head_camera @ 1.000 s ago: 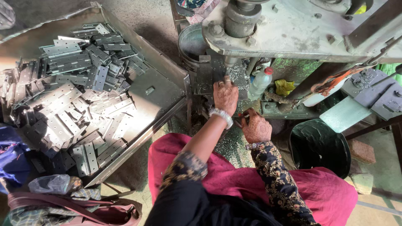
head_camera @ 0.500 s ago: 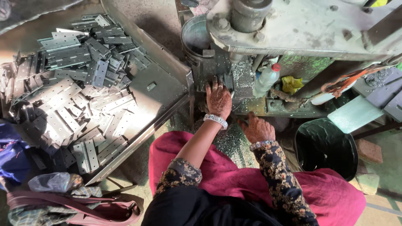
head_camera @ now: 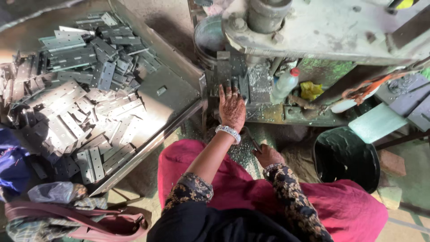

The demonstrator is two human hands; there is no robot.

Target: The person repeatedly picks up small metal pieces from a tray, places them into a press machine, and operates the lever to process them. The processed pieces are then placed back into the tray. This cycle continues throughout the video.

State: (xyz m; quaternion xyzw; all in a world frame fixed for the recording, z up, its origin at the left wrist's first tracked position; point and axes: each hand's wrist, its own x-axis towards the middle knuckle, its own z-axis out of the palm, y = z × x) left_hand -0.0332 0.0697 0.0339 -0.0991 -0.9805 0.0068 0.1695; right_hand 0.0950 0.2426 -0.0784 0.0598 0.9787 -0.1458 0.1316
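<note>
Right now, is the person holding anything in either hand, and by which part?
The left hand lies flat on a dark metal piece at the machine, fingers on its lower end. The right hand rests low by a thin metal rod; whether it grips it cannot be told.

Sunlit glare on the hinge pile, dim shadowed corners, sharp focus, slight edge distortion

hinges: dull grey metal
bangle: silver-white
sleeves: black, patterned in tan florals
skirt: magenta
bucket: black
bottle: clear, capped in red
</note>
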